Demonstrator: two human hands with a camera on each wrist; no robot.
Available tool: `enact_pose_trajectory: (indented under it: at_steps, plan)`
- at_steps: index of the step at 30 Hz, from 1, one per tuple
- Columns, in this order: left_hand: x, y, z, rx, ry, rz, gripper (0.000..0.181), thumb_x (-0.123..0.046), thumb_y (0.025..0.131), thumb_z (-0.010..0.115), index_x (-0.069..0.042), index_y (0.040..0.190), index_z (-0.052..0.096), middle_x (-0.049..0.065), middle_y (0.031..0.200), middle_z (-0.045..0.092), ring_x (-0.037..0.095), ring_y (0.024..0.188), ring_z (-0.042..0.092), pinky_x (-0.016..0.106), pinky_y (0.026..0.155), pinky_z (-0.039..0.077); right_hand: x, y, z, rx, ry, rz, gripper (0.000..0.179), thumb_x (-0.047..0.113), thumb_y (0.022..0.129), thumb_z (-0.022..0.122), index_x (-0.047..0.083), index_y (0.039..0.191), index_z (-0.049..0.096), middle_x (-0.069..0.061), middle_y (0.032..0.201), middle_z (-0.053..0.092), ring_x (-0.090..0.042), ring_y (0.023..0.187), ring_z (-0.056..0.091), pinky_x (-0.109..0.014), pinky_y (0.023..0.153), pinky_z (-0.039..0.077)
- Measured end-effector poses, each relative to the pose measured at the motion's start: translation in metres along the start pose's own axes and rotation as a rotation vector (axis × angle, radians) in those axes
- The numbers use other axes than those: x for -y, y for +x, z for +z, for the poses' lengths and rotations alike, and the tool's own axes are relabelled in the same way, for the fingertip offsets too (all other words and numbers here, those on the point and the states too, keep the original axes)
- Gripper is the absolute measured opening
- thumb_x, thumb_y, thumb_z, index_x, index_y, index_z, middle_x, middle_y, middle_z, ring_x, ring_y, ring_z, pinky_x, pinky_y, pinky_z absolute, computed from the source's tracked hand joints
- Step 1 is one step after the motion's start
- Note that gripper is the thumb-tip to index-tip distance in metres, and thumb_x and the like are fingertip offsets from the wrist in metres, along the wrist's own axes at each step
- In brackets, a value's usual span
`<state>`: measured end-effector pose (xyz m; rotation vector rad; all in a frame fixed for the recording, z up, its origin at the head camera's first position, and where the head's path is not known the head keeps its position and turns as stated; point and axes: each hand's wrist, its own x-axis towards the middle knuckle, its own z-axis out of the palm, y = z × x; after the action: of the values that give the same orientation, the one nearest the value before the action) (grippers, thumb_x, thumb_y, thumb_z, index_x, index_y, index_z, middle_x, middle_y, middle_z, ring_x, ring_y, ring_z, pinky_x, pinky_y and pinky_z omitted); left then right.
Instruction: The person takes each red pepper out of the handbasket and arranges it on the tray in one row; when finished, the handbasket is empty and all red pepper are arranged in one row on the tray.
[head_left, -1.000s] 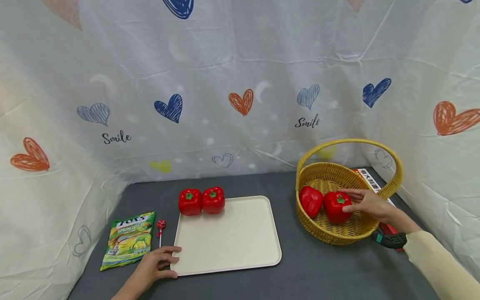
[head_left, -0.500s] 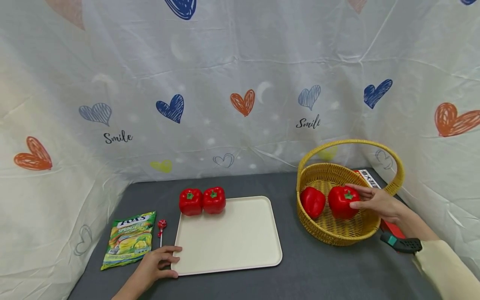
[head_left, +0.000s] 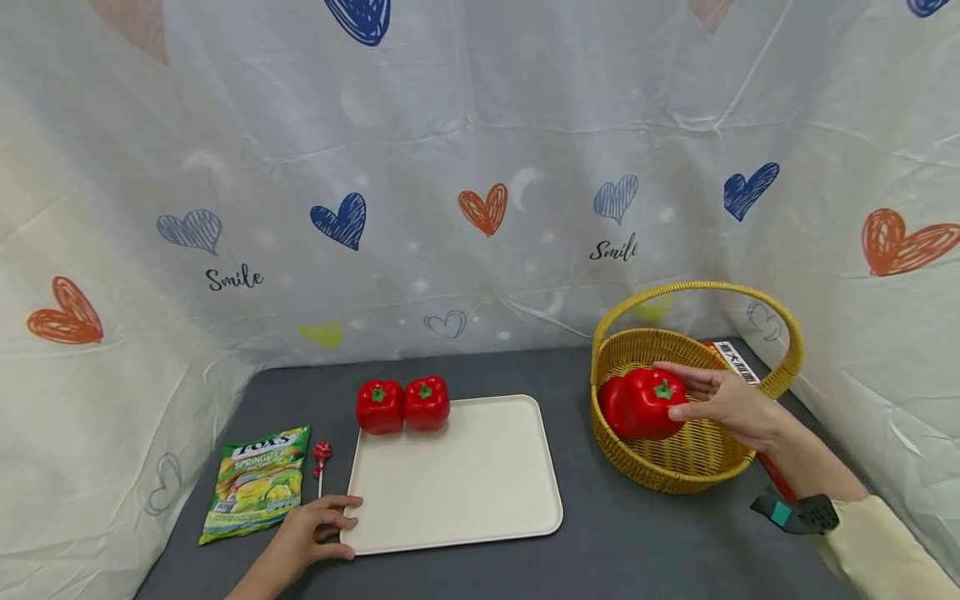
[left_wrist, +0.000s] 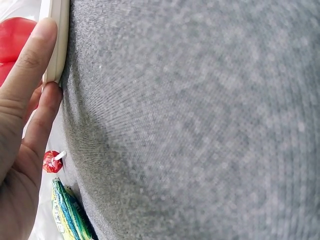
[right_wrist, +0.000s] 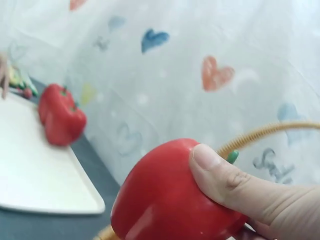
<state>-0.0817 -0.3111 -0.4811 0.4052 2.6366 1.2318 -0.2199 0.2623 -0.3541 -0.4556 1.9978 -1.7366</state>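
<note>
My right hand (head_left: pixel 723 408) grips a red bell pepper (head_left: pixel 651 404) by its side, with the thumb near its green stem. It is raised inside the yellow wicker basket (head_left: pixel 667 479). Behind it, partly hidden, sits another red pepper (head_left: pixel 611 403) in the basket. In the right wrist view the held pepper (right_wrist: pixel 170 195) is close and large. My left hand (head_left: pixel 303 533) holds the near left corner of the cream tray (head_left: pixel 457 475), thumb on one side and fingers on the other. Two red bell peppers (head_left: pixel 380 407) stand side by side at the tray's far left corner.
Left of the tray lie a red-wrapped lollipop (head_left: pixel 322 454) and a green-yellow candy bag (head_left: pixel 255 483). A tall handle (head_left: pixel 705 286) arches over the basket. A red packet (head_left: pixel 735 360) lies behind it. A white heart-printed curtain (head_left: pixel 465 167) hangs around the grey table.
My right hand has lifted the bell pepper off the basket's floor and carried it left, so it now covers part of the other pepper. My left hand has stayed at the tray corner.
</note>
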Motion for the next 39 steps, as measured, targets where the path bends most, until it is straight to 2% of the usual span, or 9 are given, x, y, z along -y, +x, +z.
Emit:
enact_pose_trajectory:
  at_steps: [6, 10, 14, 19, 29, 36, 39]
  plan:
    - [0.001, 0.0, 0.001, -0.012, 0.001, 0.028, 0.039, -0.024, 0.07, 0.082, 0.0, 0.1, 0.073, 0.023, 0.118, 0.061, 0.009, 0.097, 0.063, 0.029, 0.077, 0.056, 0.006, 0.013, 0.024, -0.009, 0.03, 0.022, 0.057, 0.005, 0.09, 0.066, 0.004, 0.143, 0.044, 0.0, 0.123, 0.058, -0.014, 0.107, 0.057, -0.034, 0.087, 0.054]
    - [0.0, 0.0, 0.001, -0.01, -0.003, 0.023, 0.039, -0.024, 0.07, 0.082, -0.001, 0.099, 0.073, 0.023, 0.119, 0.061, 0.009, 0.096, 0.063, 0.029, 0.077, 0.056, 0.003, 0.026, 0.037, -0.003, 0.044, -0.002, 0.064, 0.003, 0.089, 0.068, -0.007, 0.143, 0.035, -0.006, 0.125, 0.057, -0.017, 0.107, 0.056, -0.035, 0.087, 0.054]
    - [0.0, -0.001, 0.001, -0.015, 0.012, 0.016, 0.038, -0.025, 0.069, 0.083, -0.002, 0.099, 0.074, 0.021, 0.119, 0.062, 0.012, 0.096, 0.064, 0.03, 0.077, 0.056, -0.003, 0.044, 0.054, -0.003, 0.028, -0.02, 0.069, 0.003, 0.085, 0.072, -0.009, 0.142, 0.036, -0.017, 0.13, 0.055, -0.019, 0.107, 0.057, -0.035, 0.087, 0.054]
    - [0.0, -0.001, 0.0, -0.017, 0.012, 0.004, 0.038, -0.024, 0.069, 0.083, -0.002, 0.098, 0.074, 0.021, 0.119, 0.062, 0.018, 0.098, 0.065, 0.031, 0.077, 0.056, -0.007, 0.072, 0.077, 0.022, 0.002, -0.036, 0.074, 0.003, 0.08, 0.077, -0.01, 0.141, 0.037, -0.029, 0.139, 0.045, -0.027, 0.117, 0.055, -0.032, 0.088, 0.053]
    - [-0.001, 0.001, 0.001, -0.021, 0.006, 0.007, 0.039, -0.025, 0.069, 0.083, -0.001, 0.098, 0.074, 0.021, 0.119, 0.062, 0.026, 0.101, 0.063, 0.031, 0.077, 0.056, -0.025, 0.118, 0.109, 0.026, 0.066, -0.016, 0.067, 0.001, 0.083, 0.073, -0.009, 0.141, 0.039, -0.028, 0.138, 0.046, -0.036, 0.123, 0.05, -0.037, 0.094, 0.05]
    - [0.001, 0.002, 0.0, -0.02, 0.03, -0.012, 0.038, -0.027, 0.07, 0.082, -0.003, 0.098, 0.075, 0.019, 0.119, 0.062, 0.012, 0.096, 0.063, 0.029, 0.077, 0.056, -0.048, 0.142, 0.118, 0.02, 0.073, -0.041, 0.064, -0.003, 0.084, 0.07, -0.01, 0.14, 0.04, -0.029, 0.138, 0.046, -0.037, 0.122, 0.051, -0.033, 0.091, 0.051]
    - [0.001, 0.001, 0.001, -0.015, 0.012, -0.017, 0.039, -0.026, 0.07, 0.083, -0.002, 0.099, 0.074, 0.019, 0.12, 0.062, 0.017, 0.097, 0.063, 0.031, 0.078, 0.056, -0.056, 0.15, 0.122, 0.018, 0.086, -0.053, 0.065, -0.003, 0.084, 0.071, -0.011, 0.14, 0.039, -0.029, 0.138, 0.046, -0.037, 0.122, 0.051, -0.032, 0.09, 0.052]
